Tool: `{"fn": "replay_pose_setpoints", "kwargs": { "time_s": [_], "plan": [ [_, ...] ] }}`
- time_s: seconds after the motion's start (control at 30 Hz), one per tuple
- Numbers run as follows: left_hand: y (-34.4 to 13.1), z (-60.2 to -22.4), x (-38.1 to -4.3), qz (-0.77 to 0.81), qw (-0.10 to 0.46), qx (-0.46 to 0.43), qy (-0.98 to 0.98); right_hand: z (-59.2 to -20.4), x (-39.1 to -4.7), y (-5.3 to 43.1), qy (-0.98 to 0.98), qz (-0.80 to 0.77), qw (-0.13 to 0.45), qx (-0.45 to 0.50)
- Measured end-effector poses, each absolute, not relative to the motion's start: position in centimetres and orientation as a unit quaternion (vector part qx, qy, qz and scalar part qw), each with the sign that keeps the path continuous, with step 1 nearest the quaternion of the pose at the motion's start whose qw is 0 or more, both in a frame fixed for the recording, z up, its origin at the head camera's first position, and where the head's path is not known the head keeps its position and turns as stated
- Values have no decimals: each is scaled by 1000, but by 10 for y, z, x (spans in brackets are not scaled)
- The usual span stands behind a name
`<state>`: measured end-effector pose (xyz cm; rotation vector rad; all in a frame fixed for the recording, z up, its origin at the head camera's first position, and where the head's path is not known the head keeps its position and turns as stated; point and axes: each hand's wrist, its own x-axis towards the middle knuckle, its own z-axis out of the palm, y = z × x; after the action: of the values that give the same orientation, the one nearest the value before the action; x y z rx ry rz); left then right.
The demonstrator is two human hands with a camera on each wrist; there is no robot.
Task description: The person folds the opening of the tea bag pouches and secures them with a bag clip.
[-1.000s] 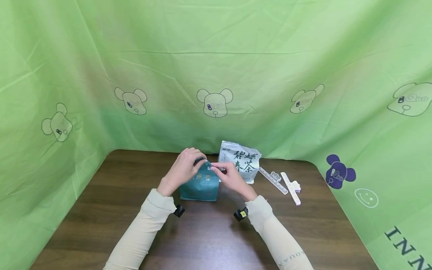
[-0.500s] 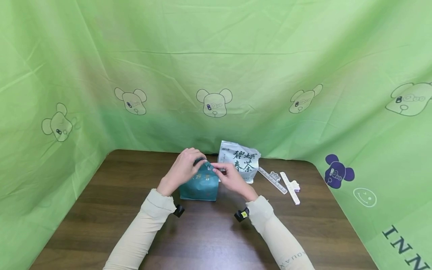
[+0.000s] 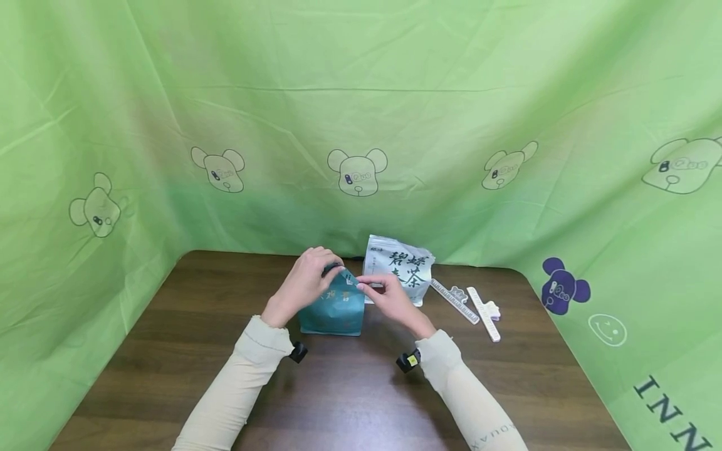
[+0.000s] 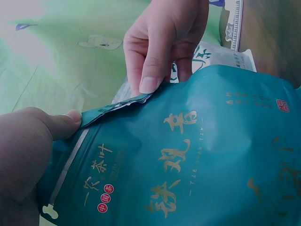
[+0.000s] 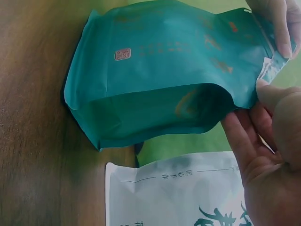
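Observation:
A teal tea bag [image 3: 333,314] with gold lettering stands upright on the table in the head view. My left hand [image 3: 306,277] grips its top edge at the left, thumb on the near side. My right hand [image 3: 392,299] pinches the top right corner between thumb and fingers. In the left wrist view a narrow strip of the bag's top [image 4: 113,109] is folded over, running between the two thumbs. The right wrist view shows the bag's side gusset [image 5: 155,115] bulging, with my right fingers behind the top edge. Part of the left fingers is hidden.
Behind and right of the teal bag stands a pale tea bag [image 3: 403,266] with dark green characters. Two white ruler-like clips, a left one [image 3: 454,302] and a right one [image 3: 484,315], lie on the wooden table [image 3: 350,401]. Green cloth [image 3: 361,113] hangs around the table.
My right hand has slid slightly right along the bag's top edge to the corner, uncovering more of the folded strip. The left hand and the bag stay nearly in place.

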<state>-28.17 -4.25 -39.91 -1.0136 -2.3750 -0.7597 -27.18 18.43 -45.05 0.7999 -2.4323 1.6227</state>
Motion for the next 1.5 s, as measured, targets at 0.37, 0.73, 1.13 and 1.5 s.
{"fn": "replay_pose_setpoints", "kwargs": {
  "time_s": [0.37, 0.73, 1.13, 1.5],
  "plan": [
    [-41, -402, -281, -276, 231, -365, -858, -466, -280, 185, -809, 516, 88, 267],
    [-41, -401, -282, -275, 235, -369, -856, -437, -257, 179, -805, 526, 86, 263],
    [-41, -400, -283, -276, 233, -375, -854, -442, -259, 180, -801, 524, 106, 269],
    [-42, -399, -281, -278, 228, -372, -856, -445, -255, 188, -806, 526, 103, 249]
  ]
}}
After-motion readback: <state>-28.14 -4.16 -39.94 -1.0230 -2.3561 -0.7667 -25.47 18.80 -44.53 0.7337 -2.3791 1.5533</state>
